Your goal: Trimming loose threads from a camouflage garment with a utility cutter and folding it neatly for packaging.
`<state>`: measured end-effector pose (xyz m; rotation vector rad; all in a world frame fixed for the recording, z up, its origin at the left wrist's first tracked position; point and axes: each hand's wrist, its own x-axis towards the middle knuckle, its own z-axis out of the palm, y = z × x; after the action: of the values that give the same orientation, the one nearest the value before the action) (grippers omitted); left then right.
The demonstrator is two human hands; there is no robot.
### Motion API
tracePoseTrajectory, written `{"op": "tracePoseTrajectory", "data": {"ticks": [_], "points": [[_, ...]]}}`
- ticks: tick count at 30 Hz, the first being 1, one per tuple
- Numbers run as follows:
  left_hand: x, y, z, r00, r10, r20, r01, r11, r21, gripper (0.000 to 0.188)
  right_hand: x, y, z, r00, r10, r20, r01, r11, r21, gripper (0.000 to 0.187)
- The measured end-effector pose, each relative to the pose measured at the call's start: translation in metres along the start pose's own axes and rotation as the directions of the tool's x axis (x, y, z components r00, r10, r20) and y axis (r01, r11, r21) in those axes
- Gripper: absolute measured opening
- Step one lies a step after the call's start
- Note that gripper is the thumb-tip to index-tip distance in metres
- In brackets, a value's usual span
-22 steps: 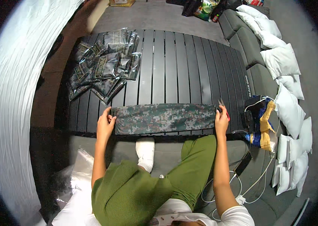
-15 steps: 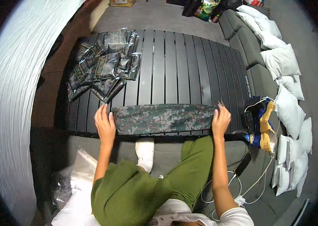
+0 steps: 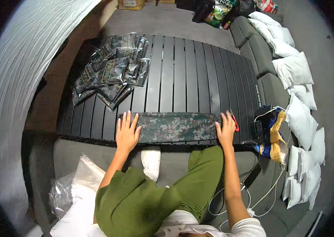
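Observation:
A folded strip of camouflage cloth (image 3: 176, 127) lies flat along the near edge of the black slatted table (image 3: 192, 75). Its pattern is digital, in green, grey and brown. My left hand (image 3: 127, 132) rests on the cloth's left end with the fingers spread. Over the right end, my right hand (image 3: 226, 130) lies with its fingers stretched out. Just beyond that hand is a small red-handled tool (image 3: 234, 121) with a dark pointed tip, partly hidden by my fingers.
Several clear packets of dark camouflage cloth (image 3: 113, 71) are heaped on the table's left. Clear plastic bags (image 3: 84, 177) lie by my left leg. A blue and yellow package (image 3: 275, 136) and white cables (image 3: 250, 207) sit at right, near several white pillows (image 3: 303, 122) along the grey sofa.
My left hand has shifted right, from beside the cloth's left edge onto its top. My right hand has moved slightly left onto the other end, and the tool's red handle has come into sight.

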<state>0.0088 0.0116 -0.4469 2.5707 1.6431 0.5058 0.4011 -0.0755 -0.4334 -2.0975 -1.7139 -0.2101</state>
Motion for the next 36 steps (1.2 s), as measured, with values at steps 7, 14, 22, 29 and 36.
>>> {"op": "tracePoseTrajectory", "data": {"ticks": [7, 14, 22, 29, 36], "points": [[0.009, 0.015, -0.009, 0.998, -0.052, -0.041, 0.044, 0.984, -0.171, 0.047, -0.017, 0.021, 0.013, 0.758, 0.643, 0.111, -0.646, 0.716, 0.262, 0.043], [0.011, 0.029, -0.006, 0.983, -0.183, -0.017, 0.11, 0.661, -0.742, 0.038, 0.004, -0.005, 0.002, 0.738, 0.671, 0.076, -0.656, 0.686, 0.315, 0.036], [0.033, 0.073, -0.021, 0.811, 0.192, 0.553, 0.474, -0.769, -0.428, 0.05, 0.014, -0.192, -0.02, 0.968, 0.226, -0.107, -0.083, 0.694, 0.715, 0.017], [0.029, 0.053, -0.037, 0.698, -0.096, 0.71, 0.51, -0.629, -0.587, 0.016, -0.052, -0.237, -0.021, 0.972, -0.116, 0.206, -0.111, 0.545, 0.831, 0.041], [0.005, -0.033, -0.013, 0.764, -0.434, 0.477, 0.461, -0.151, -0.875, 0.034, -0.083, -0.187, -0.021, 0.922, 0.033, 0.385, -0.344, 0.528, 0.777, 0.034]]}}
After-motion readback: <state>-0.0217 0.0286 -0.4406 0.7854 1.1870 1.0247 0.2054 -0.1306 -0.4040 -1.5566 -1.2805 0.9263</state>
